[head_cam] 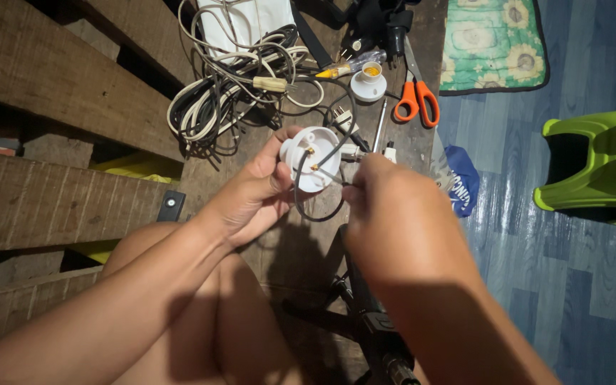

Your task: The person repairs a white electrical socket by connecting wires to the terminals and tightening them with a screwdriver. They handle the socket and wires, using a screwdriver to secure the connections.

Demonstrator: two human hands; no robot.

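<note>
Socket (310, 158) white, round, gripped in left hand (254, 194) fingers above wooden planks (51, 85). Black wire (308, 192) pinched by right hand (393, 214) fingertips, looping under socket. Beyond: cable coil (229, 85), orange scissors (416, 96), screwdriver (379, 125).

Hands: we count two, left hand (254, 189) and right hand (386, 214).
White lamp holders: two, one held (311, 158), one on the boards (368, 82).
Scissors: one orange-handled pair (416, 96).
Cable bundles: one tangled heap (233, 82).
Screwdrivers: one (379, 127).
Green plastic stools: one (593, 167).
Flowered mats: one (493, 43).
</note>
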